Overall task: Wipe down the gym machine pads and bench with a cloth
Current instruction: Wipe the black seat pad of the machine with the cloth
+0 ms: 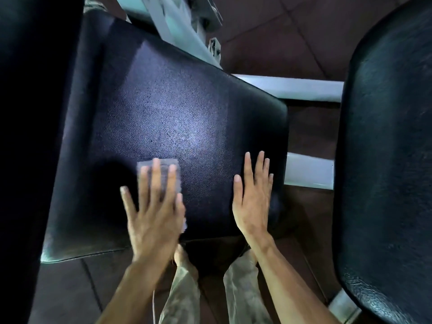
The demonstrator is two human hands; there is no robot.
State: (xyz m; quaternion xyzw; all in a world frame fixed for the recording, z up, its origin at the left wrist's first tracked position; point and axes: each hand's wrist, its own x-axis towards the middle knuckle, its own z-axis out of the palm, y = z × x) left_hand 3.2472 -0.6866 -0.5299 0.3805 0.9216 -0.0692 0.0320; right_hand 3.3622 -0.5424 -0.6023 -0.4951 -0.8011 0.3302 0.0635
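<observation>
A wide black padded bench seat point(177, 108) fills the middle of the head view, with a bright light patch on its textured surface. My left hand point(153, 211) lies flat on a small grey folded cloth point(174, 163), pressing it against the pad near its front edge; the hand is slightly blurred. My right hand point(252, 197) rests flat on the bare pad near its right edge, fingers apart, holding nothing. A second black pad point(392, 160) stands at the right, and another dark pad point(30, 136) runs down the left side.
White metal frame bars point(289, 87) of the machine run behind and to the right of the bench. Dark brown floor tiles point(268, 43) lie below. My legs in light trousers point(243, 293) and a bare foot point(181, 256) stand at the bench's front edge.
</observation>
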